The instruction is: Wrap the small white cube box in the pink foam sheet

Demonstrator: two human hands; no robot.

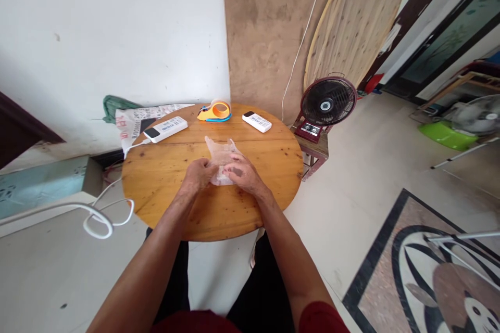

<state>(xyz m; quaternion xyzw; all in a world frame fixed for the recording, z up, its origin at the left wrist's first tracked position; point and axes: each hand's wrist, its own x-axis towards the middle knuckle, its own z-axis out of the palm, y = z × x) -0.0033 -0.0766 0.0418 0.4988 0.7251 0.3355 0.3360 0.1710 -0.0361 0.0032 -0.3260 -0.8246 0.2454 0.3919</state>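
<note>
A thin, see-through plastic bag [221,152] lies on the round wooden table [167,187], crumpled, with two points sticking up at its far side. My left hand [199,174] has its fingers closed on the bag's left edge. On the other side my right hand [245,174] is curled over the bag, thumb and forefinger pinched together on its plastic. The bag's lower part shows between both hands; what may be inside it cannot be made out.
Along the table's far side are a white power bank [166,129] with a white cable [97,218], an orange tape dispenser [214,111], and a second white power bank [257,122]. A dark red fan [325,106] stands on a stool [318,148] at the right.
</note>
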